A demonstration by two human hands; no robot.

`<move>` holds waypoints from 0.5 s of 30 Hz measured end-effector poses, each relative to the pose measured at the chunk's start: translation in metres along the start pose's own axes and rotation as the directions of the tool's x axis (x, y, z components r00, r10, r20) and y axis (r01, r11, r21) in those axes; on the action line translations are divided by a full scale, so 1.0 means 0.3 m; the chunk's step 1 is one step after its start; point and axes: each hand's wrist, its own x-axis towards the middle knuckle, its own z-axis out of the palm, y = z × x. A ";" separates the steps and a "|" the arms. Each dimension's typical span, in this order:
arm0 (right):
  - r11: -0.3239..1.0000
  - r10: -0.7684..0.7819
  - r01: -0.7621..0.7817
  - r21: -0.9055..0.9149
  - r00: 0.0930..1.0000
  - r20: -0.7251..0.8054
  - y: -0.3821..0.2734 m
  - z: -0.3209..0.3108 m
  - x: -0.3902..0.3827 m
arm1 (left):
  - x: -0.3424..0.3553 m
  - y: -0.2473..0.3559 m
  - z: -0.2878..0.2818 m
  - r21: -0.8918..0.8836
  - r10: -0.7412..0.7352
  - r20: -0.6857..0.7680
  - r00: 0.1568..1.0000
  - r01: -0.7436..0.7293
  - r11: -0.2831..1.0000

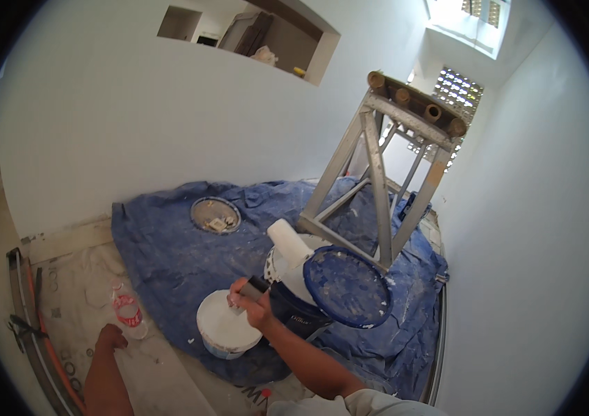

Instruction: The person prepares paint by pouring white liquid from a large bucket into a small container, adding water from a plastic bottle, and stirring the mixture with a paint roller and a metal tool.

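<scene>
My right hand (256, 310) is closed around a short tool with a black end and a grey flat part (258, 283); its exact kind is hard to make out. The hand is over the near rim area of a small white bucket (229, 331) of white paint. Beside it stands a larger dark paint bucket (298, 312), with a white paint roller (287, 240) resting across its top and a blue lid (348, 286) leaning at its right. My left hand (111, 338) hangs with fingers curled, seemingly holding nothing, near a clear plastic bottle (127, 311) with a red label.
A blue tarp (163, 229) covers much of the floor. On it lie a round, paint-stained lid (215, 215) and a metal trestle (378, 166) bearing several poles. Pale walls (516, 243) close in behind and at right. Long bars and an orange tube (38, 315) lie at left.
</scene>
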 end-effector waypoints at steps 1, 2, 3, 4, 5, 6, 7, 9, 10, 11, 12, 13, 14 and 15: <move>0.997 0.045 -0.043 0.070 0.999 -0.026 0.009 -0.024 -0.008 | -0.011 0.040 -0.012 -0.075 -0.014 0.001 1.000 0.014 0.997; 0.984 0.081 -0.073 0.163 0.996 -0.043 -0.009 -0.038 -0.006 | -0.027 0.079 -0.021 -0.152 -0.037 0.002 0.999 0.037 0.988; 0.960 0.119 -0.102 0.261 0.992 -0.051 -0.030 -0.047 0.002 | -0.029 0.072 -0.022 -0.164 -0.035 0.009 0.999 0.036 0.986; 0.932 0.149 -0.119 0.341 0.987 -0.064 -0.050 -0.057 0.004 | -0.028 0.066 -0.025 -0.174 -0.028 0.016 0.999 0.030 0.984; 0.898 0.185 -0.147 0.415 0.981 -0.054 -0.061 -0.030 0.023 | -0.064 0.035 -0.032 -0.182 -0.046 0.010 0.999 0.046 0.982; 0.898 0.189 -0.146 0.415 0.980 -0.064 -0.073 -0.051 0.029 | -0.084 0.052 -0.037 -0.176 -0.051 -0.002 0.999 0.050 0.983; 0.897 0.194 -0.147 0.416 0.978 -0.072 -0.085 -0.064 0.036 | -0.081 0.045 -0.035 -0.193 -0.044 0.007 0.999 0.044 0.980; 0.940 0.199 -0.162 0.300 0.975 -0.096 -0.104 -0.083 0.044 | -0.083 0.065 -0.031 -0.204 -0.046 0.014 0.999 0.048 0.978; 0.974 0.181 -0.160 0.161 0.976 -0.123 -0.106 -0.084 0.040 | -0.094 0.091 -0.032 -0.195 -0.055 0.013 0.998 0.056 0.979; 0.968 0.202 -0.179 0.176 0.972 -0.121 -0.093 -0.072 0.033 | -0.092 0.085 -0.028 -0.181 -0.039 0.014 0.999 0.041 0.983; 0.991 0.120 -0.114 0.069 0.987 -0.106 -0.072 -0.058 0.030 | -0.084 0.075 -0.024 -0.170 -0.026 0.013 1.000 0.028 0.985; 0.998 0.041 -0.044 -0.038 0.996 -0.080 -0.052 -0.048 0.027 | -0.085 0.075 -0.023 -0.152 -0.014 0.013 1.000 0.015 0.988; 0.998 0.063 -0.064 -0.022 0.995 -0.075 -0.031 -0.040 0.031 | -0.082 0.075 -0.025 -0.135 -0.002 0.013 1.000 0.004 0.991; 1.000 0.003 -0.004 -0.023 0.998 -0.057 -0.007 -0.034 0.031 | -0.063 0.065 -0.017 -0.058 0.056 -0.004 0.998 -0.056 0.997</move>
